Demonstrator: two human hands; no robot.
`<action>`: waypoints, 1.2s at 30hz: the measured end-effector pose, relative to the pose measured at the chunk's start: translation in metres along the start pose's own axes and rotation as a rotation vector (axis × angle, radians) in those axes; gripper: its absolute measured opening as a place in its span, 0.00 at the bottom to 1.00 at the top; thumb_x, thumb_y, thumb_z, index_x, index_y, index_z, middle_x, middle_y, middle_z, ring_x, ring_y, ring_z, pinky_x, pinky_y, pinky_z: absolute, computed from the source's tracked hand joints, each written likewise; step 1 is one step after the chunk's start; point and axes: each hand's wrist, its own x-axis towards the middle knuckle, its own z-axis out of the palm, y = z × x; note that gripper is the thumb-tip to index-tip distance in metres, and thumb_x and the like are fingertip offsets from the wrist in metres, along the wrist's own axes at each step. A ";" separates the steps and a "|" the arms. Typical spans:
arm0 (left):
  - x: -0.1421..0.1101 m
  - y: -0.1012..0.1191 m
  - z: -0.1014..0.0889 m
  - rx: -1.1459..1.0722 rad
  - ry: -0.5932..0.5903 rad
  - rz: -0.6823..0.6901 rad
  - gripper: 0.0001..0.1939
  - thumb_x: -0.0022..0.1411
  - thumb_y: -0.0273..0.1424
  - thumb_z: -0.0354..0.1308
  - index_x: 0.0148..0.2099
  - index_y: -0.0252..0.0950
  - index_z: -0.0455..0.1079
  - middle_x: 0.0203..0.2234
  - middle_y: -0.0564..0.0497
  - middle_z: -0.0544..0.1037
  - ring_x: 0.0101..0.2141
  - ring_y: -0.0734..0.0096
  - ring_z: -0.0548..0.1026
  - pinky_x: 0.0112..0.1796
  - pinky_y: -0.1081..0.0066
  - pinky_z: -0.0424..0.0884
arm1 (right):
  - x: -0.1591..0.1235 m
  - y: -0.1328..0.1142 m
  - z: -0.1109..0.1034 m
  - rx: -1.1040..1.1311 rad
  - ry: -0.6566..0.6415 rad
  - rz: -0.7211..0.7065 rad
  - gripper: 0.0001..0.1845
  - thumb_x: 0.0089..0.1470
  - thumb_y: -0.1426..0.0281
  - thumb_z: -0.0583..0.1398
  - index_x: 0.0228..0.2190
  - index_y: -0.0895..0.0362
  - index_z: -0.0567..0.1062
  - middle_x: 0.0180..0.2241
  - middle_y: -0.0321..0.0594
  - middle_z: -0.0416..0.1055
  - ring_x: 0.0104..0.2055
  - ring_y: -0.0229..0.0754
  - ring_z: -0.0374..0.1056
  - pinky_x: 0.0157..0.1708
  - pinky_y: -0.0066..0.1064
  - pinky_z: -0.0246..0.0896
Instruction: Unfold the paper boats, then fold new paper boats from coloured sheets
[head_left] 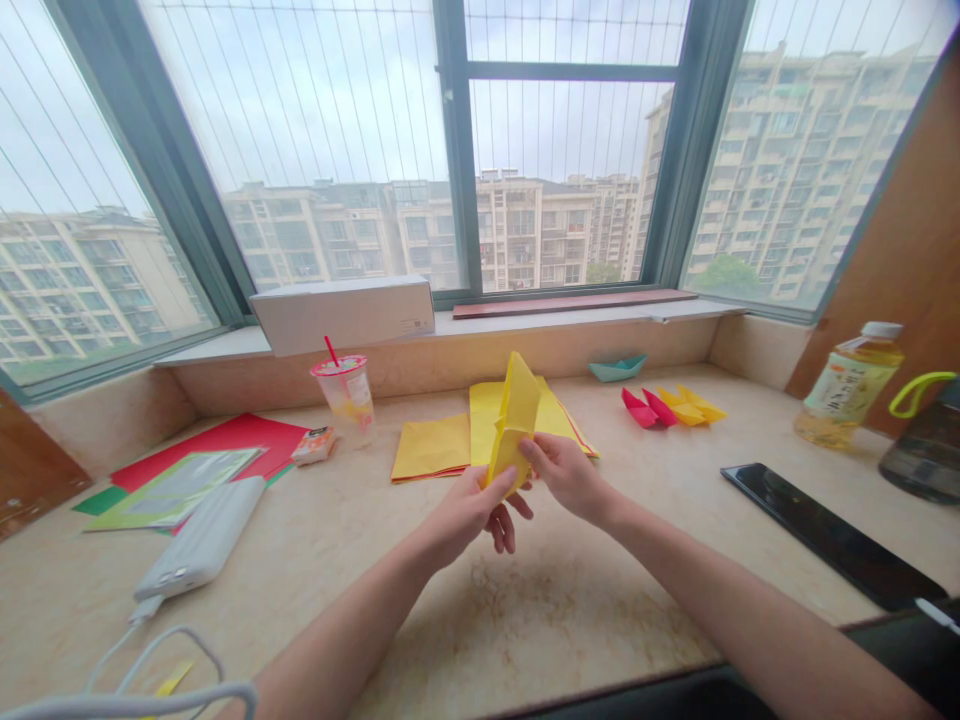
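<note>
**Folded yellow paper point(514, 420) pinched upright between both hands**

The left hand point(465, 515) and right hand point(566, 477) are closed on its lower end, fingers curled, tip free. Its long axis points to 12 o'clock. The marble counter's point(465, 620) near edge lies at 6, under the forearms. Yellow paper sheets point(431, 448) lie just behind at 12, a plastic cup point(346, 398) at 11, paper boats point(641, 407) at 2, a power bank point(199, 538) at 9, a phone point(829, 535) at 3.

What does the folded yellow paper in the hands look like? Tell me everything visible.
The folded yellow paper is a matt sheet creased into a narrow, layered shape rising to a point, held nearly upright. The left hand and right hand pinch its lower part, holding it up above the counter.
</note>
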 end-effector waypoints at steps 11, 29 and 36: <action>0.006 -0.010 0.003 0.050 0.124 0.058 0.29 0.61 0.57 0.47 0.26 0.36 0.60 0.09 0.54 0.67 0.09 0.71 0.68 0.10 0.77 0.59 | -0.010 -0.013 0.007 -0.058 -0.172 0.004 0.27 0.63 0.51 0.50 0.25 0.58 0.69 0.21 0.33 0.63 0.22 0.34 0.55 0.23 0.27 0.50; 0.004 -0.006 0.006 0.007 0.233 0.132 0.26 0.62 0.55 0.49 0.37 0.34 0.63 0.19 0.55 0.70 0.13 0.72 0.71 0.13 0.76 0.63 | -0.011 -0.018 0.010 0.012 -0.176 0.010 0.22 0.61 0.51 0.54 0.30 0.58 0.68 0.25 0.35 0.66 0.25 0.35 0.59 0.24 0.27 0.53; 0.009 -0.004 0.004 -0.096 0.379 0.350 0.24 0.58 0.41 0.63 0.50 0.40 0.57 0.44 0.46 0.75 0.35 0.67 0.78 0.33 0.67 0.77 | -0.010 -0.011 0.009 -0.123 -0.078 0.043 0.23 0.60 0.50 0.55 0.26 0.56 0.65 0.21 0.31 0.60 0.22 0.34 0.56 0.21 0.26 0.49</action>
